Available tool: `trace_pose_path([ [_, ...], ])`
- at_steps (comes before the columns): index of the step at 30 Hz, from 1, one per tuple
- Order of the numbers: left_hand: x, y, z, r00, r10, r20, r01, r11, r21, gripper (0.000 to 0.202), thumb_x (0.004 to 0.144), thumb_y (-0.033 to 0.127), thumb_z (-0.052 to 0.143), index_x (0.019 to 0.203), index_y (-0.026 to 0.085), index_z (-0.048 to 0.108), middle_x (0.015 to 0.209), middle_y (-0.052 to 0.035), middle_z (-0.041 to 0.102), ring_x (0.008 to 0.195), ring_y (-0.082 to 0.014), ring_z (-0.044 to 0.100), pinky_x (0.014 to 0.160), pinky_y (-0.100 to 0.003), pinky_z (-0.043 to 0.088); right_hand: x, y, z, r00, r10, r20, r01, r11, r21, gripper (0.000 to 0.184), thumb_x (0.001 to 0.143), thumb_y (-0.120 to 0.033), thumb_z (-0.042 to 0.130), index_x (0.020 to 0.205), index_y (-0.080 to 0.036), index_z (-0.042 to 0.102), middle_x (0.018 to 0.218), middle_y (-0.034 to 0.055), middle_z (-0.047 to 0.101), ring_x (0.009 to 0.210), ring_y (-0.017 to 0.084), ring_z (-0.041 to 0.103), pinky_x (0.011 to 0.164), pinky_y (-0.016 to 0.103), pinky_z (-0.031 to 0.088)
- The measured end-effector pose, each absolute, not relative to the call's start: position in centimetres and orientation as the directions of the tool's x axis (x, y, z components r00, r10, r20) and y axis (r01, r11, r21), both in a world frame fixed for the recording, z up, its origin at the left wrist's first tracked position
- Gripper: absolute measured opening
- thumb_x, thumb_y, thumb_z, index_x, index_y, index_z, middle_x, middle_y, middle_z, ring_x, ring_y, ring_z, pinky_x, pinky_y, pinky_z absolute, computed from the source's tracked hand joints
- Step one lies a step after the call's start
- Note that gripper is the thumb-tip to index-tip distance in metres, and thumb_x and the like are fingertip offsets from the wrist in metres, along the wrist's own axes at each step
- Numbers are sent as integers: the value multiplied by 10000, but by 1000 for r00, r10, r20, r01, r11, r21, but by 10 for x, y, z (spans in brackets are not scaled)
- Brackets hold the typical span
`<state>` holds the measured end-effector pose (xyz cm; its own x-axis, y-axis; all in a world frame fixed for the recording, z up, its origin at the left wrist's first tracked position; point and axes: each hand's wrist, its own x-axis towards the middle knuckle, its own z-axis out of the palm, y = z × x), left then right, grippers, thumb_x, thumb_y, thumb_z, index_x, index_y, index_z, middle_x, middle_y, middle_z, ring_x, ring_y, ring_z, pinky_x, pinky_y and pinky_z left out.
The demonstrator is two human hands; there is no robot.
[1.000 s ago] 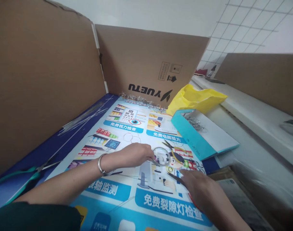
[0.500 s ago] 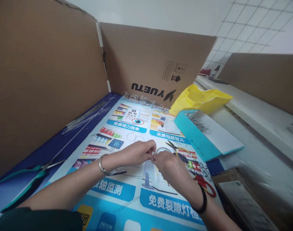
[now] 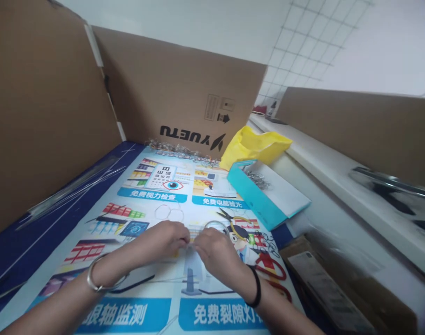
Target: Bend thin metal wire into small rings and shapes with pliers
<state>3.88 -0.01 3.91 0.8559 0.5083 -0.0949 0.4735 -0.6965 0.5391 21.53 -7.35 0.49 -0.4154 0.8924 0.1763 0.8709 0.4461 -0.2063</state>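
My left hand (image 3: 165, 239) and my right hand (image 3: 215, 251) meet over a printed poster (image 3: 145, 279) that covers the work surface. Both hands pinch a thin wire ring (image 3: 214, 226) between their fingertips; part of the ring shows just above my right hand. A silver bangle circles my left wrist and a black band my right. Scissors with red handles (image 3: 271, 272) lie on the poster right of my right hand. Two more wire rings (image 3: 168, 213) lie flat on the poster beyond my left hand.
Cardboard walls (image 3: 41, 116) stand at left and back. A teal box lid (image 3: 268, 197) holds several small metal rings, with a yellow bag (image 3: 254, 144) behind it. Straight wires (image 3: 72, 186) lie on the blue surface at left. A white ledge runs along the right.
My right hand left the scissors and came up to the ring held by my left hand. The camera view has swung right, so the pliers at left are out of view.
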Motion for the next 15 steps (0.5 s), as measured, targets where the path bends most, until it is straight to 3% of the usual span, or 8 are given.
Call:
trace_pose_path([
  [4, 43, -2, 25, 824, 557, -106, 544, -722, 428, 281, 793, 122, 378, 794, 176, 654, 838, -56, 688, 787, -194, 619, 682, -263, 413, 216, -73, -4, -399, 900, 178, 888, 427, -170, 186, 867, -131, 475, 750, -172, 614, 766, 47, 615, 761, 178, 519, 725, 292, 397],
  [11, 49, -9, 7, 834, 542, -99, 538, -763, 359, 237, 768, 142, 394, 740, 187, 624, 763, -44, 674, 673, -188, 609, 590, -256, 388, 213, -79, -8, -426, 890, 160, 876, 450, -173, 159, 785, -72, 497, 749, -174, 614, 754, 31, 607, 725, 165, 503, 638, 268, 380],
  [15, 49, -8, 15, 806, 571, -155, 589, -756, 286, 260, 788, 154, 387, 787, 202, 643, 820, -52, 692, 740, -219, 636, 625, -279, 412, 219, -77, -12, -402, 903, 148, 879, 426, -213, 165, 757, -67, 495, 735, -179, 614, 746, 36, 610, 721, 167, 509, 640, 271, 377],
])
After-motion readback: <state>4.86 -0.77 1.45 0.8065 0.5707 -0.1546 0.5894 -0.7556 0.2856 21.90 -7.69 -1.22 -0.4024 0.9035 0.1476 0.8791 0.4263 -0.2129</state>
